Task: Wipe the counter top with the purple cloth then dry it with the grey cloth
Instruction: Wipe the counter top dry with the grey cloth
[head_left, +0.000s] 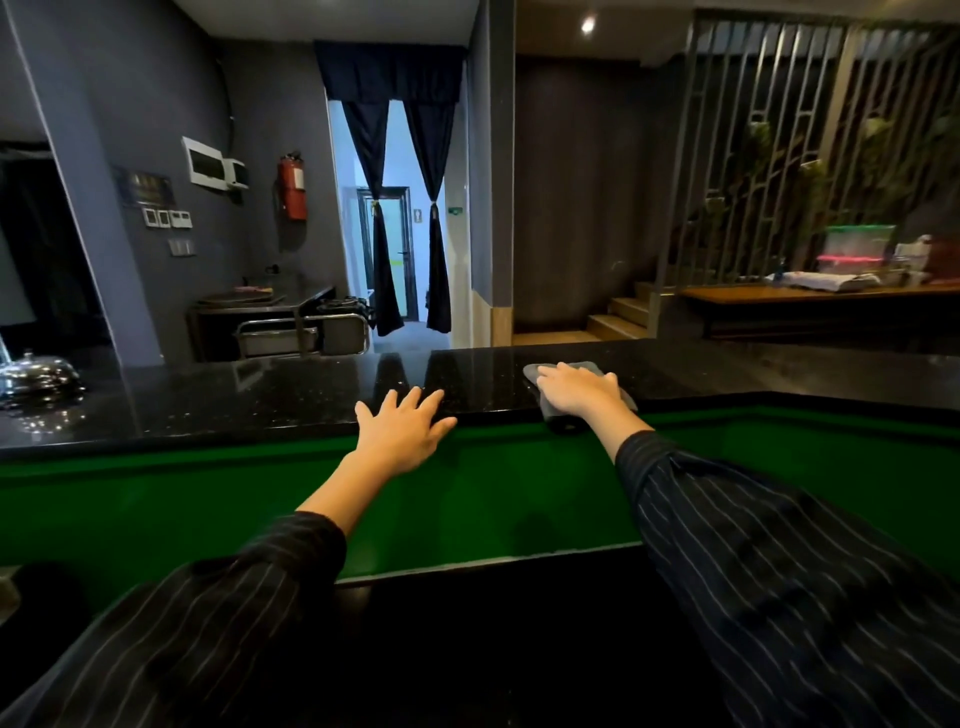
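A glossy black speckled counter top (291, 395) runs across the view above a green panel. My right hand (579, 389) lies flat on a grey cloth (535, 373) and presses it onto the counter near the front edge; part of the cloth hangs over that edge. My left hand (402, 431) rests on the counter's front edge with fingers spread and nothing in it. No purple cloth is in view.
A shiny metal dome cover (39, 375) stands on the counter at the far left. Beyond the counter are a steel work table (270, 312) with trays, a curtained doorway (400, 218) and steps (618, 317). A wooden bench (810, 296) at right holds plastic containers.
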